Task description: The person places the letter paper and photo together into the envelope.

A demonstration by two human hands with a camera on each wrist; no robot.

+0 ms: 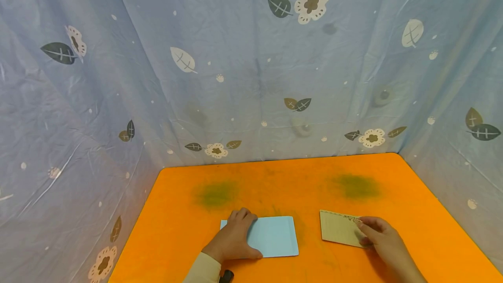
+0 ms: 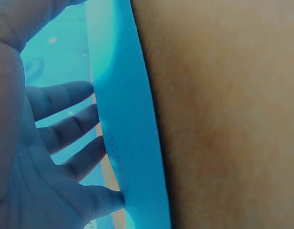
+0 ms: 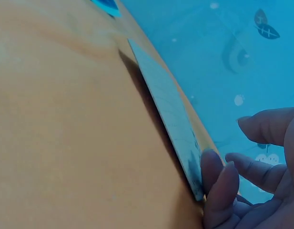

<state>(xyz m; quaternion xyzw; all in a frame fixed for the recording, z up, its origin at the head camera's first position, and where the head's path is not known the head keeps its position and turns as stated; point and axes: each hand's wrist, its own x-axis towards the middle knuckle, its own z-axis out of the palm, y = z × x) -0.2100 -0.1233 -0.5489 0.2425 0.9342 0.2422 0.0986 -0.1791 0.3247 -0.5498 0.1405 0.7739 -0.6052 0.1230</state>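
A flat light blue paper rectangle (image 1: 275, 236), which looks like an envelope, lies on the orange table with a crease near its right end. Across its left part rests my left hand (image 1: 235, 235), thumb by the near edge and fingers at the far edge. In the left wrist view the fingertips touch the blue paper (image 2: 130, 119) along one side. To the right, my right hand (image 1: 381, 236) pinches the right end of a yellowish card (image 1: 339, 229) with a lacy printed border. The right wrist view shows that card (image 3: 168, 107) tilted, its shadow on the table beneath.
The orange table (image 1: 267, 187) has two dark greenish patches toward its back. Blue-grey curtains (image 1: 251, 77) with flowers and leaves hang behind it and on both sides. A small black object (image 1: 226, 276) sits by the left sleeve (image 1: 203, 269).
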